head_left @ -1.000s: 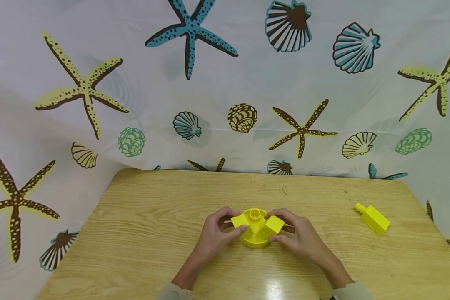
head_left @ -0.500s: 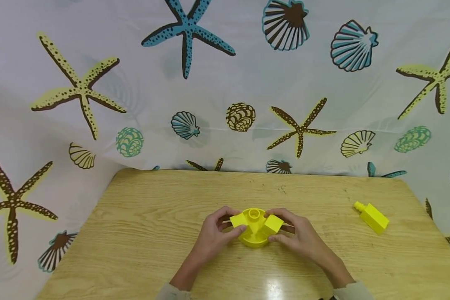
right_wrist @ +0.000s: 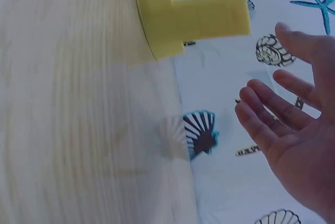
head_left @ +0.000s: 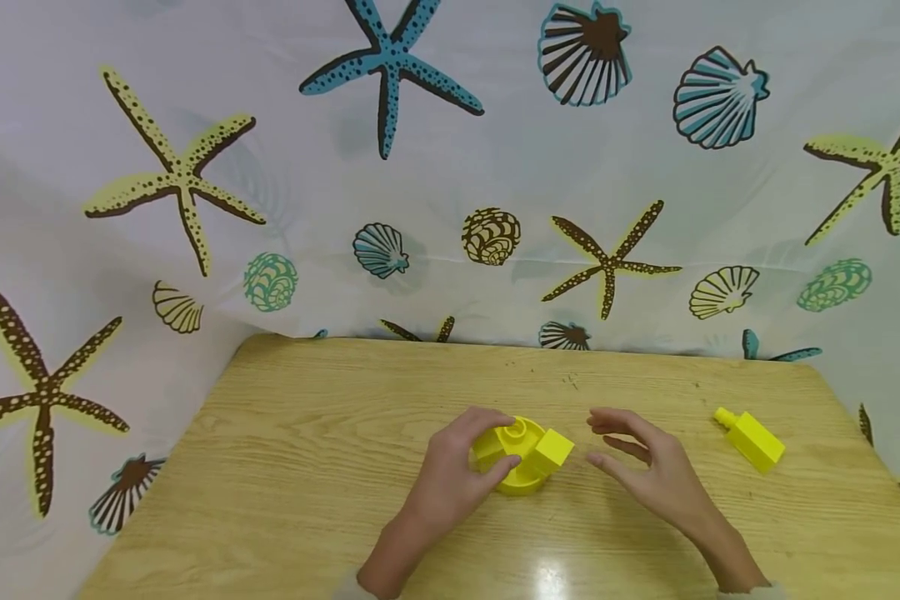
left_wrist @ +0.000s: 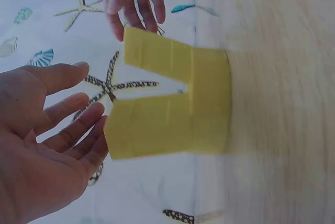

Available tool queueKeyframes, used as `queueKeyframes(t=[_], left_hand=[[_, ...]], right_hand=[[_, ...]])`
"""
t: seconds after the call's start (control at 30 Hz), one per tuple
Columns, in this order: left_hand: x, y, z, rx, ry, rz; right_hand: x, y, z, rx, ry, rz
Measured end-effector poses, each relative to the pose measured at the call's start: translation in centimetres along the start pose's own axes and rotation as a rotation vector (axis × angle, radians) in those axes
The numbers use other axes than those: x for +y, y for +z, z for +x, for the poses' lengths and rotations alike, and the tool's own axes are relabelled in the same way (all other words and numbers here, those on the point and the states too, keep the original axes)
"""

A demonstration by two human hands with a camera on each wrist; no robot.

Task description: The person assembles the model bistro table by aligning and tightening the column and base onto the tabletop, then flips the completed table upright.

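Observation:
A round yellow base (head_left: 520, 487) with a raised ring-shaped socket stands on the table, carrying two square yellow blocks that lean outward. Over its left side hovers my left hand (head_left: 450, 471), partly covering the left block (head_left: 487, 450). In the left wrist view its relaxed fingers lie close to that block's outer end; whether they touch it I cannot tell. Right of the right block (head_left: 553, 452), my right hand (head_left: 648, 467) is apart from it with loose fingers and nothing held. Another yellow block (head_left: 753, 442) with a narrow ridged peg lies farther right.
The wooden table (head_left: 307, 467) extends to both sides of the hands. Behind it and along its sides hangs a white cloth (head_left: 450, 183) printed with starfish and shells.
Both hands gripped the two leaning blocks before. My right hand has let go and moved right; my left hand has loosened and lifted over its block. The base stays in place.

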State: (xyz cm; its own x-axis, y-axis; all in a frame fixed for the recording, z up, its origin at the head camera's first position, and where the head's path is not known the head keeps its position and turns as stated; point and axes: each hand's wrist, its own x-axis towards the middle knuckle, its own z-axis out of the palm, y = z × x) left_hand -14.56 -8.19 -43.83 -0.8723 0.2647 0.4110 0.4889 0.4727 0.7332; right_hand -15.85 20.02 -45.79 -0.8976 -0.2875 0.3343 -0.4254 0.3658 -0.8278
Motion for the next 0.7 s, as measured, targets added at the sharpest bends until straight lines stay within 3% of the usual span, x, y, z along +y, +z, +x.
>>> queueKeyframes(t=[0.23,0.4,0.53,0.7], left_hand=[[1.9,2.3,0.3,-0.070,0.010,-0.011],[2.5,4.2,0.7,-0.123,-0.065,0.034],[2.5,5.4,0.7,-0.101,-0.088,0.084],[2.3,6.2,0.8,-0.041,-0.045,0.150]], right_hand=[[1.0,-3.6,-1.5,0.155,0.010,-0.151],[2.4,-5.7,-2.5,0.269,0.038,-0.246],[3.5,-7.4,-3.2,0.349,0.059,-0.325],[4.6,-9.4,-3.6,0.383,0.096,-0.461]])
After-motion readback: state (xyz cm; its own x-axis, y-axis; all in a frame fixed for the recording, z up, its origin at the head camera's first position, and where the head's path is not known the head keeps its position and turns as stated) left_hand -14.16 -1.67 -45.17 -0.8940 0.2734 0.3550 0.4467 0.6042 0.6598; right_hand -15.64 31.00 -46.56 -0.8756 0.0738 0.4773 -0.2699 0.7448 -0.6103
